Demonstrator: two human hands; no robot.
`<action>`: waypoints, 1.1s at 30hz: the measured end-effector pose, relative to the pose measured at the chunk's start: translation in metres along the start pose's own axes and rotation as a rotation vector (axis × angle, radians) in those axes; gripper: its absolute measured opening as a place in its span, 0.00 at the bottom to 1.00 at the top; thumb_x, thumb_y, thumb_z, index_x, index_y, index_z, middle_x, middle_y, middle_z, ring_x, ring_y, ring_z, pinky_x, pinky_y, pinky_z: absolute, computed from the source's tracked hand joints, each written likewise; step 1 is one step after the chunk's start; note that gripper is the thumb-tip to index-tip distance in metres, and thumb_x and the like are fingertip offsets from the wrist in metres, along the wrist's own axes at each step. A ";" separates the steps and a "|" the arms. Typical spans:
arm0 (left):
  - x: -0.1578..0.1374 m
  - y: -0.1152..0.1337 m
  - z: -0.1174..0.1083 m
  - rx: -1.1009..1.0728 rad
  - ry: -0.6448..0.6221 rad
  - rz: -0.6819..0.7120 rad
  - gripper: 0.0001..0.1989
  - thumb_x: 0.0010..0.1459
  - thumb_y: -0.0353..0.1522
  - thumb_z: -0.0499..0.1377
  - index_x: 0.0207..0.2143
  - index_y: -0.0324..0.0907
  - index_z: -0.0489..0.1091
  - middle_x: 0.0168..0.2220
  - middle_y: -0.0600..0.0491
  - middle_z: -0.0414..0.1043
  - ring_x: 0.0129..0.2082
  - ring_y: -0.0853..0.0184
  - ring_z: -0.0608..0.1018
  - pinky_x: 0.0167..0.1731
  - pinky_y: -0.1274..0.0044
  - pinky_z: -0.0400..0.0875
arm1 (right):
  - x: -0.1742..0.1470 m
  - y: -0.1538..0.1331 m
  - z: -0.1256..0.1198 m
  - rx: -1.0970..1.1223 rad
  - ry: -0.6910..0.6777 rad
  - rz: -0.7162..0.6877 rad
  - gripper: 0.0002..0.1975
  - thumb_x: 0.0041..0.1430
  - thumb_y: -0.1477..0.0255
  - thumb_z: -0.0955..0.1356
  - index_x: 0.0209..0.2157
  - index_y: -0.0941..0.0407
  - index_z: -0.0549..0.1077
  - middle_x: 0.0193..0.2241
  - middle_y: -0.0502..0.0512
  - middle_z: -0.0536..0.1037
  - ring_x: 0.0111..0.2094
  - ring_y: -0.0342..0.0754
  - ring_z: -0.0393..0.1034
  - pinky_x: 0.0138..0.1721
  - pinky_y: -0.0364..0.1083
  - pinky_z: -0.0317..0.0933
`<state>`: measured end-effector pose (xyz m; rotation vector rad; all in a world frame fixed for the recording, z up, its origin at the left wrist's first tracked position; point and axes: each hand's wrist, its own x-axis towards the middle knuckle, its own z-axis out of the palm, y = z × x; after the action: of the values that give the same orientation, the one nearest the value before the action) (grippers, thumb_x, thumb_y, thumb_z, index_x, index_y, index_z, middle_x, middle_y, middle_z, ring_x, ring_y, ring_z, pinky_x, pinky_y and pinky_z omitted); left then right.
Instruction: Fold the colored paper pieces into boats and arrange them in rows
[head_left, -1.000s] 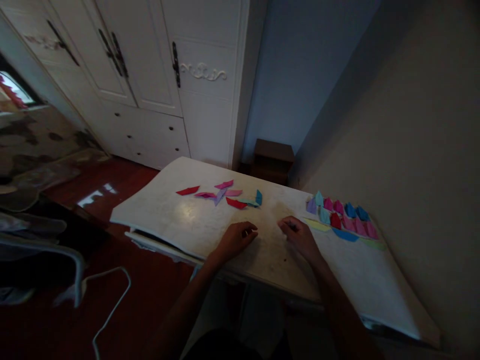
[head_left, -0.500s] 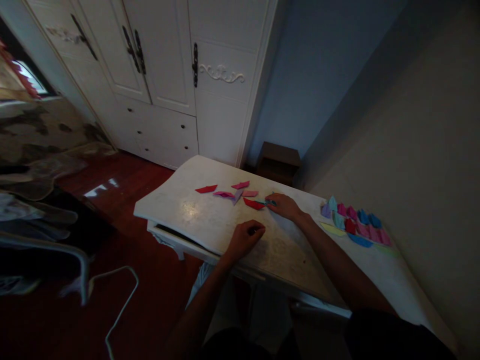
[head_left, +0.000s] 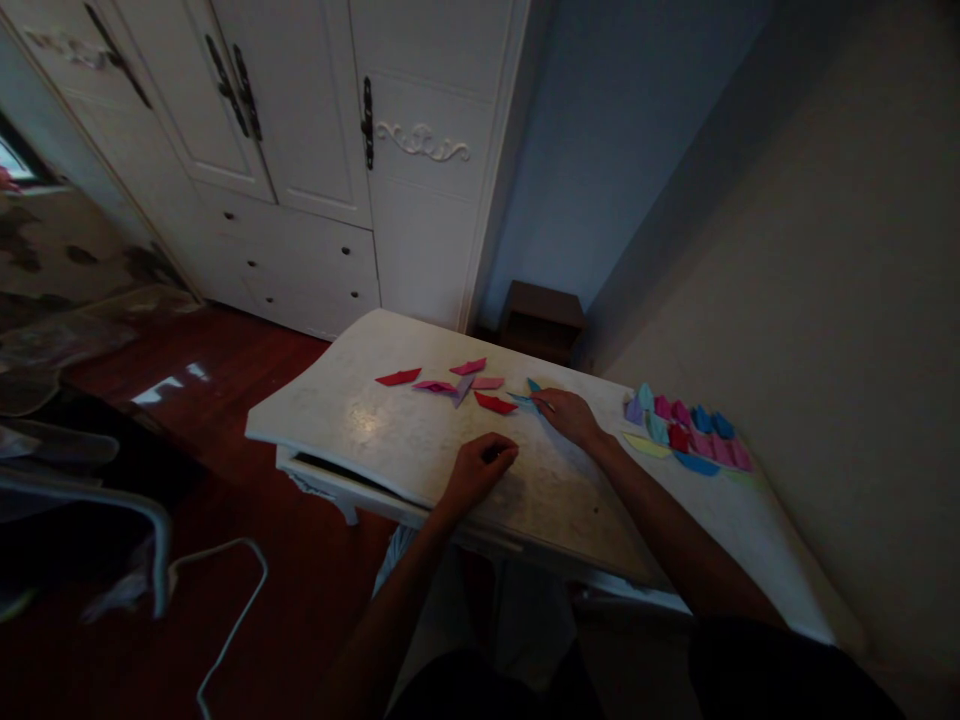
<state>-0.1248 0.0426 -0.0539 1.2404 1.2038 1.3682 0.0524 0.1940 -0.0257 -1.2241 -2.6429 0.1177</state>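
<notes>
My right hand reaches over the table, its fingers closed on a light blue paper boat. A darker blue paper piece pokes out just behind those fingertips. To the left lie a red paper boat, a pink one, a magenta one, a purple one, another magenta one and a second red one. My left hand rests near the front edge, fingers curled in, with nothing visible in them.
Several folded paper boats stand in rows at the right, including a red one, a yellow one and a blue one. A white wardrobe and a brown box-like stand are behind the table. A wall borders the right side.
The view has shifted, so everything sits slightly further left. More blue paper now shows at my right fingertips, beside the red boat. My left hand stays curled near the edge.
</notes>
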 end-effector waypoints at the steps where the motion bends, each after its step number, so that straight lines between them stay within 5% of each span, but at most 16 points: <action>1: 0.000 0.001 0.000 -0.003 0.001 -0.003 0.11 0.52 0.38 0.61 0.31 0.38 0.74 0.24 0.55 0.70 0.22 0.72 0.70 0.22 0.81 0.63 | -0.002 0.001 -0.001 0.038 0.028 0.001 0.15 0.66 0.69 0.60 0.46 0.51 0.76 0.46 0.52 0.79 0.47 0.49 0.72 0.49 0.47 0.64; 7: 0.001 0.001 -0.001 -0.014 -0.003 -0.035 0.12 0.52 0.39 0.61 0.31 0.38 0.73 0.24 0.55 0.70 0.21 0.72 0.69 0.21 0.81 0.63 | -0.022 0.012 -0.009 0.338 0.191 0.009 0.13 0.63 0.68 0.62 0.42 0.52 0.78 0.42 0.53 0.80 0.44 0.49 0.74 0.48 0.49 0.65; 14: 0.001 0.001 -0.003 0.035 0.016 -0.017 0.12 0.52 0.39 0.61 0.32 0.38 0.74 0.25 0.54 0.72 0.22 0.72 0.70 0.22 0.81 0.64 | -0.068 0.023 -0.027 0.532 0.218 0.135 0.14 0.62 0.65 0.63 0.41 0.53 0.78 0.41 0.55 0.80 0.42 0.51 0.74 0.39 0.48 0.68; 24: 0.001 0.007 -0.004 0.097 0.039 -0.048 0.15 0.50 0.43 0.63 0.32 0.40 0.74 0.27 0.53 0.74 0.25 0.69 0.73 0.23 0.80 0.68 | -0.148 0.028 -0.060 0.565 0.301 0.174 0.15 0.61 0.71 0.61 0.43 0.53 0.78 0.38 0.55 0.77 0.37 0.48 0.72 0.37 0.46 0.66; 30: -0.001 0.013 -0.003 0.147 0.084 -0.052 0.18 0.49 0.45 0.63 0.32 0.39 0.75 0.27 0.51 0.75 0.26 0.68 0.74 0.23 0.80 0.69 | -0.189 0.068 -0.058 0.532 0.339 0.354 0.16 0.61 0.67 0.61 0.44 0.52 0.78 0.41 0.55 0.77 0.29 0.46 0.70 0.31 0.46 0.66; 33: -0.001 0.014 -0.003 0.171 0.120 -0.056 0.19 0.48 0.46 0.64 0.33 0.39 0.75 0.28 0.51 0.76 0.26 0.68 0.75 0.24 0.79 0.69 | -0.209 0.094 -0.056 0.443 0.351 0.413 0.16 0.61 0.68 0.61 0.43 0.52 0.78 0.40 0.55 0.78 0.33 0.48 0.71 0.37 0.49 0.67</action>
<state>-0.1275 0.0398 -0.0403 1.2461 1.4543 1.3358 0.2664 0.0944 -0.0223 -1.4465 -1.9063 0.4788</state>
